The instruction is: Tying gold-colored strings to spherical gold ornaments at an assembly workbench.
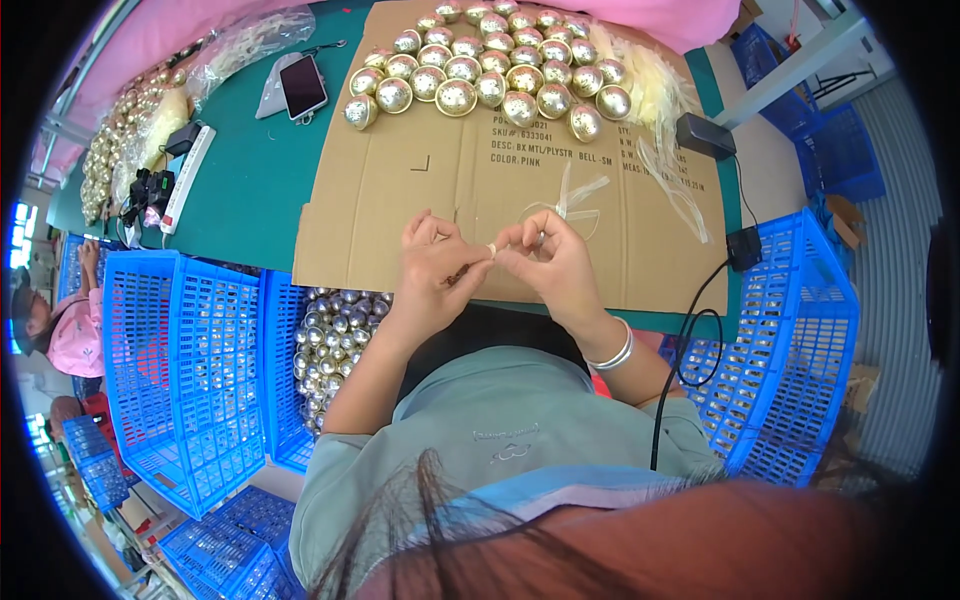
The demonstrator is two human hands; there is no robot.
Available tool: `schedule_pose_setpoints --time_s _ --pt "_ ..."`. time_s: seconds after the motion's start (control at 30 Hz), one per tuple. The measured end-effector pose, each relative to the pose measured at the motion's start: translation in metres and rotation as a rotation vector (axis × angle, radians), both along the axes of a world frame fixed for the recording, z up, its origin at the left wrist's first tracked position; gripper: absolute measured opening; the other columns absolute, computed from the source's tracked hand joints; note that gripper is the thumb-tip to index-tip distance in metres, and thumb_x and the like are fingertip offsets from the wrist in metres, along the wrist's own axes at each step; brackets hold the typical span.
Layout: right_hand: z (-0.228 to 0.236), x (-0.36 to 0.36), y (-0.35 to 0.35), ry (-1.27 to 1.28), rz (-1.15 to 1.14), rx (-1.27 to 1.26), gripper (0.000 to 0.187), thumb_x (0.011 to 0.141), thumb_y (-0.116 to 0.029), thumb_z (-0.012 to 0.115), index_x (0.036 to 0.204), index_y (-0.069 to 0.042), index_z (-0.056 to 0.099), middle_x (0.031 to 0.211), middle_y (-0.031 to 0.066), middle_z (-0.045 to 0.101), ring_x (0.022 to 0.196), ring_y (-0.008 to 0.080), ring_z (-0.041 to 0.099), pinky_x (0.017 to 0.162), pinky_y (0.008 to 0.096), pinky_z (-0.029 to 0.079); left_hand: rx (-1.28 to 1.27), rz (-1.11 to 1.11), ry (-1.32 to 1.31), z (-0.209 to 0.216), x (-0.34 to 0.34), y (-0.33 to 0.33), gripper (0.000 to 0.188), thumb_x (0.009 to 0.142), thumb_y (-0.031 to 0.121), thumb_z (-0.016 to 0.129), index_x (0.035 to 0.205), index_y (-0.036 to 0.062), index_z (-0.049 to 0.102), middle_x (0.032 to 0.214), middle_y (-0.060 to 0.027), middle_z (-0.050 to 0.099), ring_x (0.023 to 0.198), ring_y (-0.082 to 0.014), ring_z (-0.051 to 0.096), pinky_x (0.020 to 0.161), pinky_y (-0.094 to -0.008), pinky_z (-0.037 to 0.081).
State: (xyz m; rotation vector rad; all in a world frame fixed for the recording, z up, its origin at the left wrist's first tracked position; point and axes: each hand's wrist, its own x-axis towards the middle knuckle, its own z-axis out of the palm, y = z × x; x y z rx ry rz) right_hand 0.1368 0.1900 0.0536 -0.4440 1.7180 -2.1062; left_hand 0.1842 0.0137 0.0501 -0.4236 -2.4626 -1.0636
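Note:
My left hand (432,272) and my right hand (552,262) meet above the near part of a flat cardboard sheet (390,215). Both are closed in a pinch at a small pale piece (492,250), which looks like a bit of ribbon; the fingers hide most of it. A small dark brown patch shows at the left fingers, too small to name. Just beyond the right hand lie loose strands of sheer whitish ribbon (572,200). Farther off, many shiny gold ball-shaped bells (456,98) sit grouped on the cardboard, with a bundle of cream ribbons (650,85) to their right.
A phone (303,87) and power strip (188,180) lie on the green table (245,190) at left, near more gold bells (100,165). Blue crates (215,370) stand left and right (800,340); one holds bells (335,345). A black cable (668,395) hangs at right. Another person (75,330) is far left.

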Motion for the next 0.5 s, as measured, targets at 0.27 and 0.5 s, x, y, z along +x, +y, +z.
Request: schedule_pose_setpoints --time_s 0.27,0.5 --pt "-0.019 0.016 -0.013 0.295 -0.168 -0.219 0.018 0.084 0.008 0.054 0.087 -0.004 0.042 0.1 0.0081 0.053 0.091 0.0113 0.05 0.085 0.0255 0.041 1.082 -0.064 -0.493 -0.015 0.01 0.02 0.007 0.087 0.005 0.063 0.092 0.0001 0.064 0.073 0.0004 0.057 0.071 -0.0073 0.059 0.066 -0.0216 0.047" --pt "-0.001 -0.004 0.008 0.76 -0.203 0.369 0.02 0.075 0.004 0.06 0.094 -0.004 0.062 0.093 0.0089 0.058 0.089 0.0201 0.052 0.083 0.0312 0.041 0.697 0.136 -0.305 -0.016 0.011 0.015 0.006 0.084 0.005 0.064 0.086 0.0001 0.066 0.066 -0.001 0.058 0.073 -0.0094 0.053 0.061 -0.021 0.044"
